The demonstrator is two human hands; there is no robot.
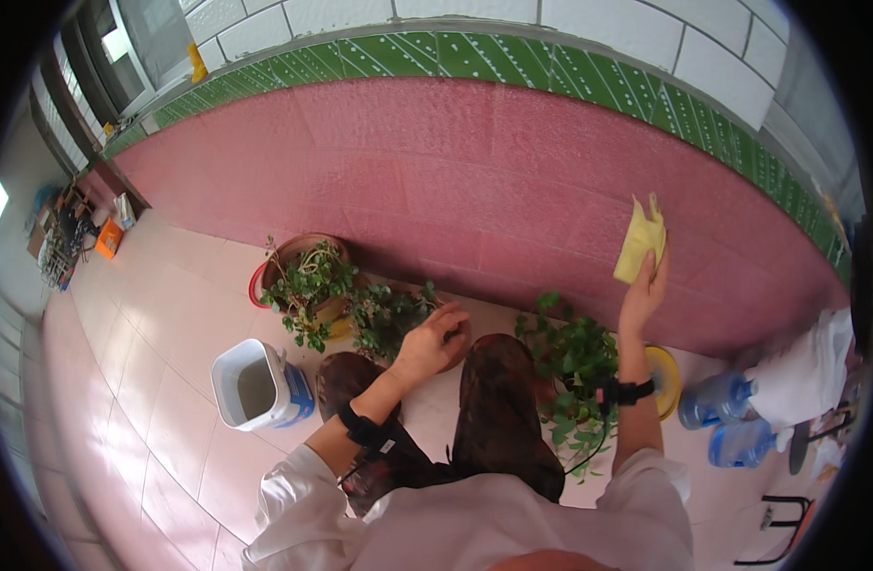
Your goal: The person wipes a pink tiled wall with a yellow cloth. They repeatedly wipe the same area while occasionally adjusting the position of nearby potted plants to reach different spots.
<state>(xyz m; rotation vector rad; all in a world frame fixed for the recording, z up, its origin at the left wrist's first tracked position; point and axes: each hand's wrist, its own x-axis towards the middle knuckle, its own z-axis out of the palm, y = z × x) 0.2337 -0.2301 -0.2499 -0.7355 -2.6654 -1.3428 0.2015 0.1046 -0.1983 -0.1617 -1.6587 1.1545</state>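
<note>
My right hand [647, 289] is raised on the right and holds a folded yellow cloth [640, 246] in front of the pink tiled wall. Bent at the fingers, my left hand [429, 346] hovers above my knees with nothing seen in it, near a leafy potted plant [383, 314]; whether it touches the plant or the pot behind it, I cannot tell. Another potted plant [311, 278] stands further left against the wall. A trailing green plant [576, 357] is below my right hand, beside my right knee. On the left sits a white and blue bucket [247, 421] with greyish contents.
The pink tiled wall [436, 178] rises close in front, topped by a green tile band [493, 61]. A yellow round dish [668, 382] and large blue water bottles [740, 442] lie at right, near a metal-framed seat [786, 524]. An orange container [109, 238] stands far left.
</note>
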